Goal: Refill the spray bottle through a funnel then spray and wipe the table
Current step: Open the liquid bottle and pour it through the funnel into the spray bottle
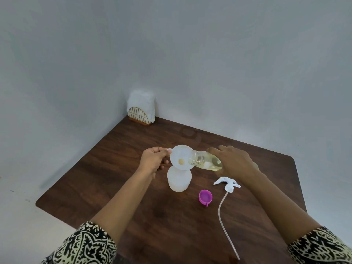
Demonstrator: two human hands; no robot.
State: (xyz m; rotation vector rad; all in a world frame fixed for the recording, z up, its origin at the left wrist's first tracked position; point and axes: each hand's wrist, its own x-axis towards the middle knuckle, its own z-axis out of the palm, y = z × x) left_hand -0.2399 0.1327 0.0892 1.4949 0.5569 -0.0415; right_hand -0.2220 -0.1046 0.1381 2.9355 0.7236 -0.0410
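A white translucent spray bottle [179,181] stands on the brown table [118,168] with a white funnel [180,156] set in its neck. My left hand [153,161] pinches the funnel's tab at its left rim. My right hand [235,161] grips a clear bottle of pale yellow liquid [204,161], tipped on its side with its mouth over the funnel's right rim. A little yellow liquid pools at the funnel's hole. The white spray head [227,183] with its long tube lies on the table to the right.
A purple cap [205,196] lies open side up between the spray bottle and the spray head. A wire holder with white napkins [141,108] stands in the far corner against the wall. The table's left edge runs diagonally toward me.
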